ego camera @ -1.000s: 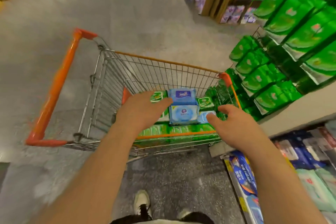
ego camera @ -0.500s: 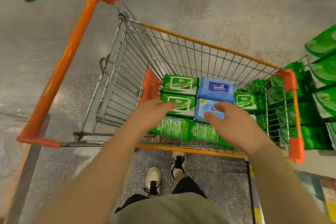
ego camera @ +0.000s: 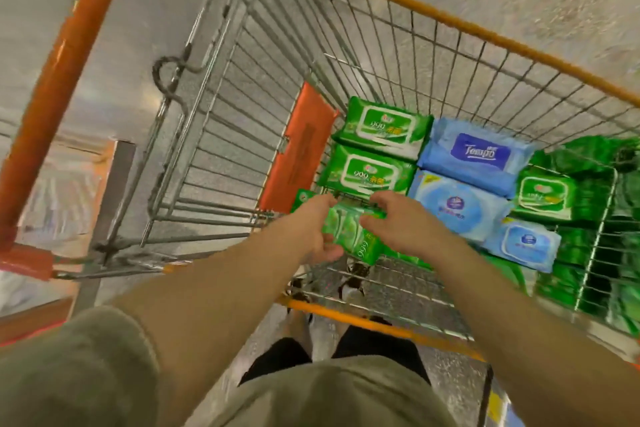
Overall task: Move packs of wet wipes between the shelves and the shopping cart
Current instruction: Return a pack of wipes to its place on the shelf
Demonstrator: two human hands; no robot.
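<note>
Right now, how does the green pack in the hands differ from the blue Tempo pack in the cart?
The green pack is gripped by the left hand and right hand and stands tilted on edge; the blue Tempo pack lies flat, untouched. The green pack sits at the near side of the cart; the blue Tempo pack lies toward the far side. Both are soft wipe packs inside the cart.

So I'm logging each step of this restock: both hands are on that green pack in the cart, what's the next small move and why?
Probably lift the green pack straight up past the cart's near rim. The left hand and right hand already grip its two ends, and it sits tilted above the packs lying flat, so it looks free to rise.
</note>
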